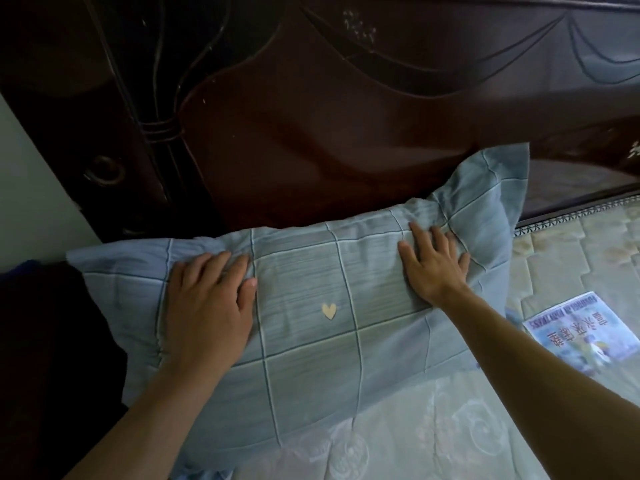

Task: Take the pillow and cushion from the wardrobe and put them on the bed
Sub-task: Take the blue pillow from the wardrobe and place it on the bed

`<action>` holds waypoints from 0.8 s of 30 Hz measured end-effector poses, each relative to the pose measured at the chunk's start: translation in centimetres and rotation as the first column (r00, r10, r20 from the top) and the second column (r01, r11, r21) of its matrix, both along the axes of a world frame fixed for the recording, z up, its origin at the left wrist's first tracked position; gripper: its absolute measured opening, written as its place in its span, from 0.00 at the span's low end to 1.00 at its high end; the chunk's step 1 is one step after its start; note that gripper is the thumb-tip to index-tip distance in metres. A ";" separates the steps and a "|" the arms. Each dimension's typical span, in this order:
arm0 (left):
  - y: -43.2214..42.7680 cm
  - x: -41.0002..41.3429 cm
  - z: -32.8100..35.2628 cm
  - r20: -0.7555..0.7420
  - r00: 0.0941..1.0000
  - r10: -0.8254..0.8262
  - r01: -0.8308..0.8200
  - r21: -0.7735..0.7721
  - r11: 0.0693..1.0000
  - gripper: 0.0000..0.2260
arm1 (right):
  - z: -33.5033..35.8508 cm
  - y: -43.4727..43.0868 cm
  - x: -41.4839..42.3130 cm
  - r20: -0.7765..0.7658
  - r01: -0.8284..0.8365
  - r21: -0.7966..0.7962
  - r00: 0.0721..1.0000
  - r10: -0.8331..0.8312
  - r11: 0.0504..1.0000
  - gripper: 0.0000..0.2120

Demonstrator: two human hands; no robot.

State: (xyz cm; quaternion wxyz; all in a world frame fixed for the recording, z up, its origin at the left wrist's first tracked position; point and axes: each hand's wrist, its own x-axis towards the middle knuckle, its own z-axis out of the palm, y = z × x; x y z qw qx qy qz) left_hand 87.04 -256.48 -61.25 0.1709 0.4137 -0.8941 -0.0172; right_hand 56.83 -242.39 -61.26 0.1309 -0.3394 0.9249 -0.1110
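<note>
A blue-grey checked pillow (311,327) with a small cream heart on it lies on the bed's quilted mattress (433,434), its far edge against the dark headboard (311,116). My left hand (207,306) rests flat on the pillow's left half, fingers spread and lightly bent. My right hand (433,261) presses palm-down on the pillow's right half with straight fingers. No cushion or wardrobe is in view.
A printed label (581,330) is stuck on the mattress to the right of the pillow. A dark shape (52,341) fills the lower left beside the bed. A pale wall (31,202) shows at the far left.
</note>
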 end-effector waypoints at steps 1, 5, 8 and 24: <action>0.0 0.0 0.6 -0.003 1.000 -0.001 0.001 0.019 1.000 0.19 | 0.6 0.1 0.0 0.007 -0.006 -0.031 1.000 0.006 0.999 0.29; 0.2 -0.1 4.1 -0.120 0.993 0.002 0.023 0.209 0.978 0.17 | 3.3 1.7 1.9 0.080 0.012 -0.231 0.997 0.007 0.973 0.28; 1.4 0.1 8.0 -0.317 0.942 0.111 0.046 0.449 0.892 0.16 | 5.7 4.1 4.5 0.097 0.016 -0.298 0.995 0.014 0.955 0.28; 15.6 10.5 28.7 -0.599 0.782 0.170 0.265 0.567 0.779 0.16 | 29.1 15.6 22.1 0.327 0.134 -0.651 0.938 0.117 0.747 0.25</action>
